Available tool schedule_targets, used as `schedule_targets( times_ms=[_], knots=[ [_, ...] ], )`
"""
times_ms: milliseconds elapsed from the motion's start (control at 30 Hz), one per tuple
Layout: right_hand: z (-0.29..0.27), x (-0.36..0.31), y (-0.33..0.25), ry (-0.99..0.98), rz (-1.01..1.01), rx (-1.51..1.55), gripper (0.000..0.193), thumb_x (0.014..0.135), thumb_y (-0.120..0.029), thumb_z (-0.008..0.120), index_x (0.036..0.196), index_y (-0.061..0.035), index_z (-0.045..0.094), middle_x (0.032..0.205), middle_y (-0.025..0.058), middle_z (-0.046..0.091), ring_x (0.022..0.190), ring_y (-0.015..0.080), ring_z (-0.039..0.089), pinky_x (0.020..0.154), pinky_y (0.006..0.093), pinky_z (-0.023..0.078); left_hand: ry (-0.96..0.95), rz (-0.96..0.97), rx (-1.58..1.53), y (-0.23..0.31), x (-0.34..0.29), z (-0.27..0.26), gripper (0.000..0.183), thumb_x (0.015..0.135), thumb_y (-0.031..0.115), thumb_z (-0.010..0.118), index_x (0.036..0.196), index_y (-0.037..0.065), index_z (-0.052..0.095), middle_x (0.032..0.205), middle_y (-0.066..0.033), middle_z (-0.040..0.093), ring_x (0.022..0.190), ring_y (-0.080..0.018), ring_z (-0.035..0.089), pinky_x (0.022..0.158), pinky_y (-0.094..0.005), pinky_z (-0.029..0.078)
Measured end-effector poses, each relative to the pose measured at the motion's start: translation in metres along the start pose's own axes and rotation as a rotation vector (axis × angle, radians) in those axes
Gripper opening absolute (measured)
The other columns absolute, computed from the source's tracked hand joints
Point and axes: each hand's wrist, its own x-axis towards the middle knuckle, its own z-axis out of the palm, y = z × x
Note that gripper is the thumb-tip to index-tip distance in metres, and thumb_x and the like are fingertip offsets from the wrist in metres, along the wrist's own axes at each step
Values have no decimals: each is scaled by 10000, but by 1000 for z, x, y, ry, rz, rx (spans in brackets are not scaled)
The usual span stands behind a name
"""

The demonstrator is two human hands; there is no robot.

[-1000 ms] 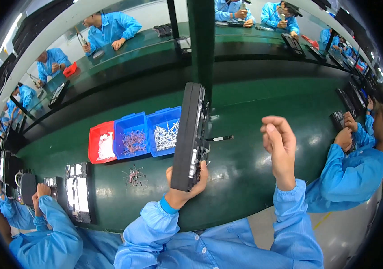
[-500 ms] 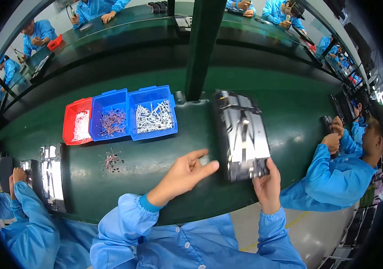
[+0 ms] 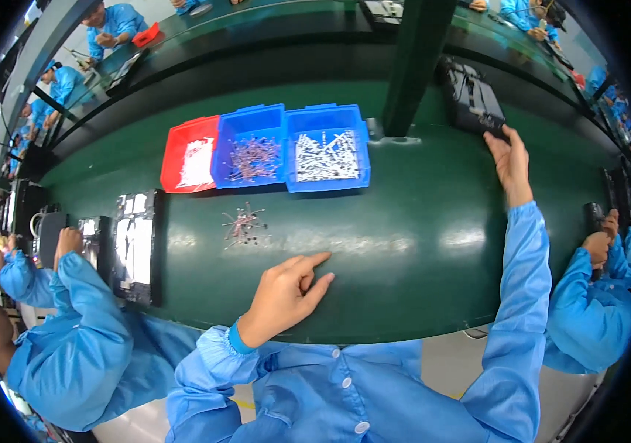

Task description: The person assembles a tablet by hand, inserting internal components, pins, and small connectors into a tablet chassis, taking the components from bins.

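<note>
Out at the far right, a flat black electronic unit with a silver top (image 3: 476, 96) lies past the green post. My right hand (image 3: 513, 162) reaches out to its near end, with the fingertips on that edge. My left hand (image 3: 282, 295) hovers over the near part of the green table (image 3: 404, 280), open and holding nothing, thumb and forefinger stretched out. Beyond it is a small loose pile of thin-wired parts with dark tips (image 3: 244, 224). Behind the pile stand a red bin (image 3: 170, 159) of white pieces, a blue bin (image 3: 249, 118) of reddish wired parts and another blue bin (image 3: 365, 159) of white-and-grey pieces.
A similar black-and-silver unit (image 3: 136, 247) lies at the left, near a co-worker's hand (image 3: 69, 240). The green post (image 3: 415, 70) rises behind the bins. At the right, another person's hands (image 3: 599, 240) hold a dark object. More people sit across the far bench.
My right hand has carried the black unit away from me to the far right, past the post. My left hand is now farther from the unit. The whole view has shifted.
</note>
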Motion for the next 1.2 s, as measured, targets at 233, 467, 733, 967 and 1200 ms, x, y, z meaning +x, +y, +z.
schedule_targets(
  times_ms=[233, 467, 733, 967, 1200],
  knots=[
    [59, -7, 28, 2, -266, -186, 526, 956, -82, 531, 1379, 153, 325, 1287, 320, 534, 1168, 357, 608, 1014, 375, 511, 475, -98, 260, -48, -8, -42, 214, 831, -11, 720, 1043, 24, 725, 680, -31, 433, 548, -109, 415, 488, -275, 350],
    [55, -34, 39, -117, -240, -348, 369, 953, -60, 544, 1279, 110, 508, 1155, 218, 652, 1019, 242, 673, 910, 310, 542, 344, 160, 584, -51, 20, -58, 195, 780, 22, 754, 968, 66, 735, 767, -66, 513, 688, -208, 538, 583, -333, 455],
    [58, -60, 39, -168, -233, -360, 306, 941, -55, 564, 1217, 76, 570, 1075, 164, 682, 950, 198, 679, 851, 292, 542, 215, 296, 711, -51, 33, -64, 130, 757, 2, 748, 876, 28, 704, 789, -85, 534, 737, -253, 559, 613, -368, 471],
    [59, -60, 41, -161, -226, -364, 301, 940, -48, 567, 1216, 70, 576, 1051, 148, 682, 922, 182, 674, 828, 279, 541, 197, 68, 395, -59, 31, -67, 121, 759, -2, 742, 869, 33, 706, 786, -81, 555, 754, -261, 582, 653, -367, 497],
    [59, -59, 38, -157, -233, -371, 295, 936, -44, 576, 1209, 66, 585, 1054, 143, 681, 919, 177, 673, 821, 276, 543, 135, 289, 656, -53, 36, -69, 159, 747, 1, 752, 896, 38, 707, 780, -73, 564, 755, -256, 591, 639, -372, 501]
  ],
)
